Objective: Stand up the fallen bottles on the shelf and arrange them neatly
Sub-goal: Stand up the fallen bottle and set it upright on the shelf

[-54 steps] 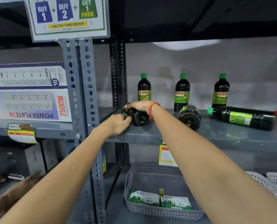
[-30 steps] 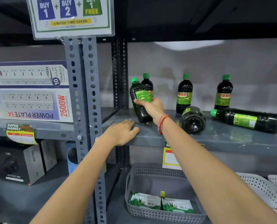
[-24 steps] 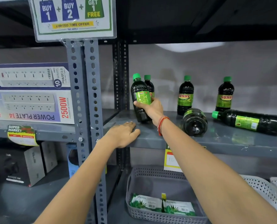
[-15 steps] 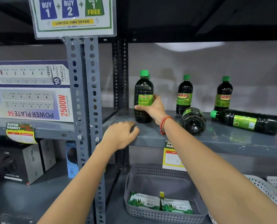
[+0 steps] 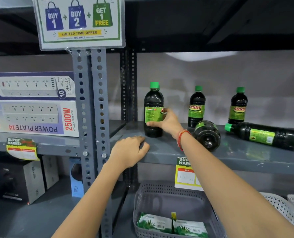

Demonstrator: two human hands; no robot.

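Observation:
My right hand (image 5: 168, 122) grips a dark bottle with a green cap (image 5: 152, 103) that stands upright at the left end of the grey shelf (image 5: 228, 157). Another upright bottle is almost hidden right behind it. Two more stand at the back, one in the middle (image 5: 196, 107) and one to the right (image 5: 238, 107). Two bottles lie fallen: one with its base toward me (image 5: 207, 134), one on its side with the cap pointing left (image 5: 264, 134). My left hand (image 5: 129, 152) rests palm down on the shelf's front edge, holding nothing.
A perforated steel upright (image 5: 89, 117) stands left of the bottles, with a promo sign (image 5: 79, 21) above. Power strip boxes (image 5: 33, 103) fill the left shelf. Below sits a grey basket (image 5: 160, 194) with packets; a price tag (image 5: 185, 174) hangs from the shelf edge.
My right hand lifted the left fallen bottle from lying to upright and set it on the shelf in front of the back bottle. My left hand let go and settled on the shelf edge.

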